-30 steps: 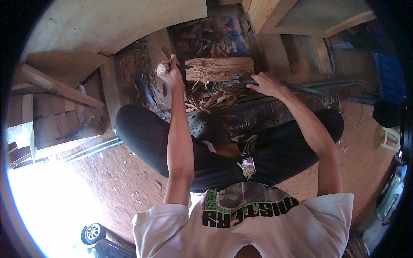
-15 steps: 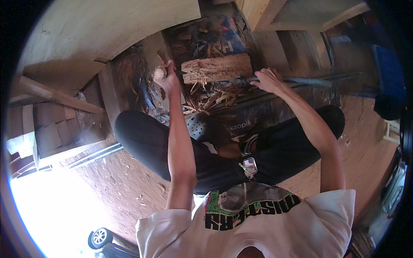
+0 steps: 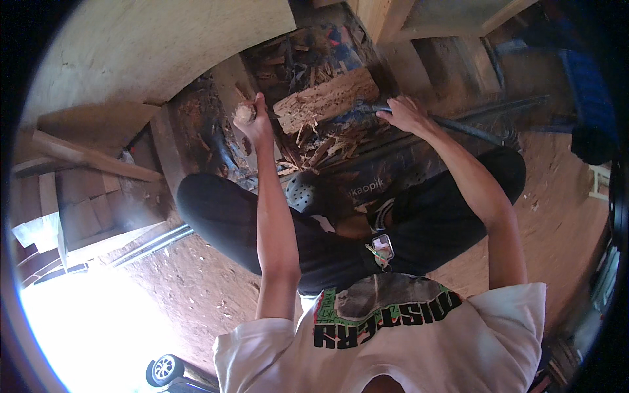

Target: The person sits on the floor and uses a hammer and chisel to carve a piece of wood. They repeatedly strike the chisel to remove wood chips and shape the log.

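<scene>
My left hand (image 3: 257,129) is closed around a wooden handle (image 3: 246,113), its pale round end facing up. What the handle belongs to is mostly hidden. To its right lies a rough, splintered piece of wood (image 3: 327,98), tilted with its right end farther away. My right hand (image 3: 407,115) grips a long dark bar (image 3: 468,129) near its left part. The bar's left end (image 3: 363,106) lies close against the near side of the wood; whether it touches cannot be made out. Wood splinters (image 3: 321,150) are scattered below the piece.
My crossed legs (image 3: 223,213) and a dark perforated shoe (image 3: 303,190) are just this side of the splinters. A large pale board (image 3: 151,46) slopes at the upper left. A wooden beam (image 3: 386,19) stands beyond. Reddish dirt floor (image 3: 216,281) surrounds me.
The piece of wood has turned, its right end moving away from me. My right hand and the bar have shifted slightly left and away, and the bar slants more. My left hand keeps its grip.
</scene>
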Action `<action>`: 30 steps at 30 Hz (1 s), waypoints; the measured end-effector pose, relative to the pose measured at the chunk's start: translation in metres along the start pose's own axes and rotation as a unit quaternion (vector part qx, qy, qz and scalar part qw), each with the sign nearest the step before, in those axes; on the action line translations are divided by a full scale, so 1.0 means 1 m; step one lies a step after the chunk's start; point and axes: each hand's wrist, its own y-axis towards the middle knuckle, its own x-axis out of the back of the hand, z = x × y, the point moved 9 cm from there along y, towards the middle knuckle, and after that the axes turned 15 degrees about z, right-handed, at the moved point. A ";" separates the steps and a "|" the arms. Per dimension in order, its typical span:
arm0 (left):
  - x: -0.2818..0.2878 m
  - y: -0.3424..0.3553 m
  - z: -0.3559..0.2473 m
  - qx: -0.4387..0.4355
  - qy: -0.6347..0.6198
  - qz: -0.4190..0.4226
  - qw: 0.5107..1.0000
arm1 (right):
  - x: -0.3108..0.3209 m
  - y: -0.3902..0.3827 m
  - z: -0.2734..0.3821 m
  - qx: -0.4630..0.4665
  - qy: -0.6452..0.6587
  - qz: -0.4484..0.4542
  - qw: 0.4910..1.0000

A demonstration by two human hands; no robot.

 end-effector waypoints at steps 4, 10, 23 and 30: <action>-0.007 0.006 0.005 0.029 0.020 0.040 0.999 | -0.002 -0.001 0.001 0.000 0.012 0.011 1.000; -0.012 0.013 -0.002 0.018 0.035 0.064 0.997 | -0.010 0.005 0.005 0.019 0.005 0.010 1.000; -0.014 0.015 -0.004 0.028 0.048 0.065 0.996 | -0.019 0.006 0.021 0.047 -0.020 0.081 0.995; -0.006 0.022 0.006 0.067 0.078 0.058 0.993 | -0.017 0.005 0.022 0.040 -0.019 0.066 0.997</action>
